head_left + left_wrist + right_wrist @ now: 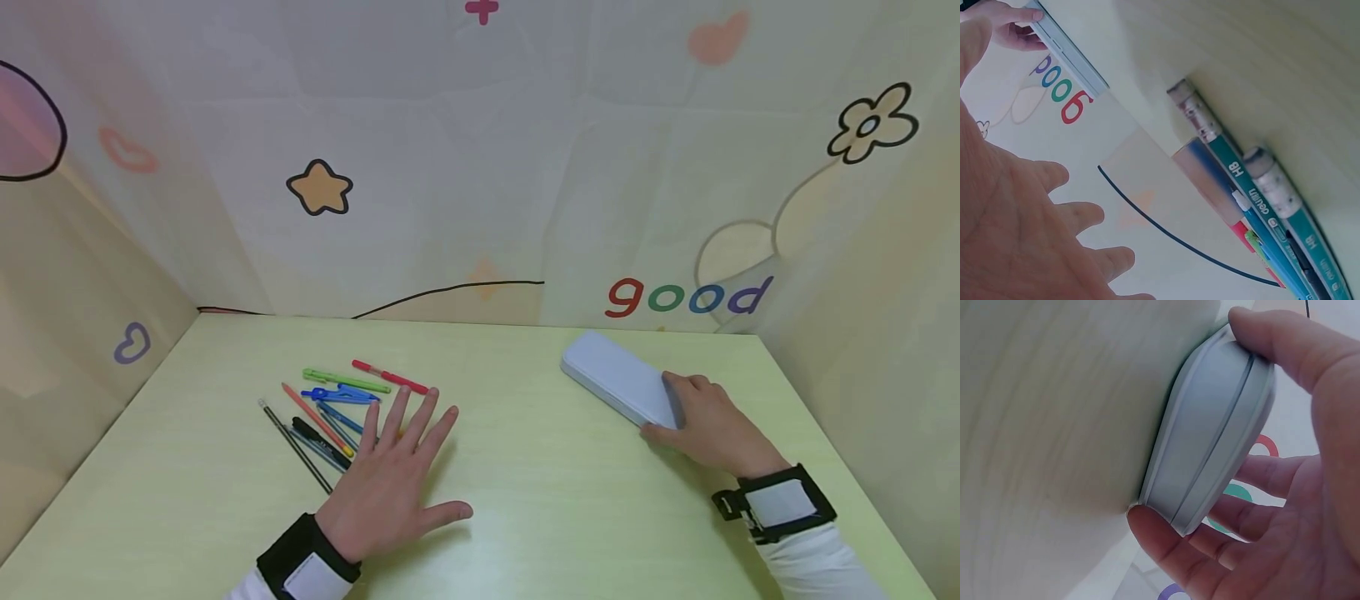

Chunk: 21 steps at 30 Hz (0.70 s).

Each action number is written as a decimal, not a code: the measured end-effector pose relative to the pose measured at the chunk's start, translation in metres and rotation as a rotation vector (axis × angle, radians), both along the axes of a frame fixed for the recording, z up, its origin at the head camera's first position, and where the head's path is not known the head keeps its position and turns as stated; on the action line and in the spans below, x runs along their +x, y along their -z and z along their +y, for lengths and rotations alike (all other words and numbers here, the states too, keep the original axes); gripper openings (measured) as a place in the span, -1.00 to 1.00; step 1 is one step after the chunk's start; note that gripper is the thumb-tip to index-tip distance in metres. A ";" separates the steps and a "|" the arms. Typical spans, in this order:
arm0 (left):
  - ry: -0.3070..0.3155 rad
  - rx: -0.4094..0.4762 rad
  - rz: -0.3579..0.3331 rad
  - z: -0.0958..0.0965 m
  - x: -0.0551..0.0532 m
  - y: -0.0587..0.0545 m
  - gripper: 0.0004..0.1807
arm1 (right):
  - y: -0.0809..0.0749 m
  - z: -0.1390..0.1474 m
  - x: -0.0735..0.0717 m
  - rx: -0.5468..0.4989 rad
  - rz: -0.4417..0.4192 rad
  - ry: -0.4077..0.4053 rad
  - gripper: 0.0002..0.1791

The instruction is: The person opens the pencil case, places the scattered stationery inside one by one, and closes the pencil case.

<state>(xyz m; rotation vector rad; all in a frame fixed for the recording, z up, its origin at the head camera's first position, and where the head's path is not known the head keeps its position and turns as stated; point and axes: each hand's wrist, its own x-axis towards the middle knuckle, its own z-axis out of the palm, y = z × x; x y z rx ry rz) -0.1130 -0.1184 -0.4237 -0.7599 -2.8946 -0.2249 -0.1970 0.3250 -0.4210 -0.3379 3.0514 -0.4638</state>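
Observation:
My left hand (390, 492), fingers spread, hovers over the near right side of a loose group of stationery. In the group are a green pen (345, 381), a red pen (375, 370), a blue compass (326, 395), a coral pencil (313, 417) and a black pen (318, 439). The left wrist view shows HB pencils (1254, 187) with eraser ends beside that hand. My right hand (712, 429) grips the near end of a pale blue pencil case (618, 375), thumb and fingers on opposite sides. Its lid seam looks closed in the right wrist view.
The light wooden table (517, 467) ends at a pale printed curtain (450, 183) at the back, with more curtain along both sides. The pencil case lies towards the back right, with bare table between it and the stationery.

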 end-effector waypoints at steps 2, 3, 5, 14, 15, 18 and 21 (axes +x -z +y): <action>-0.001 -0.006 -0.003 0.000 0.000 -0.001 0.19 | 0.000 -0.001 0.001 -0.003 -0.002 -0.003 0.12; -0.002 -0.005 -0.005 0.000 0.000 -0.001 0.19 | 0.000 -0.001 0.001 -0.003 -0.002 -0.005 0.12; -0.004 -0.005 -0.009 0.000 0.000 -0.001 0.19 | -0.001 -0.002 0.002 -0.009 0.001 -0.012 0.11; -0.009 0.004 -0.027 0.000 -0.002 0.000 0.21 | -0.002 -0.013 0.006 -0.015 0.009 -0.050 0.09; -0.008 0.006 -0.028 0.000 -0.002 0.000 0.22 | -0.002 -0.015 0.006 -0.015 0.010 -0.055 0.09; -0.006 0.011 -0.028 0.000 -0.003 0.000 0.23 | -0.003 -0.019 0.007 -0.017 0.015 -0.071 0.08; -0.004 0.015 -0.028 0.000 -0.004 0.000 0.23 | -0.002 -0.022 0.008 -0.015 0.025 -0.084 0.06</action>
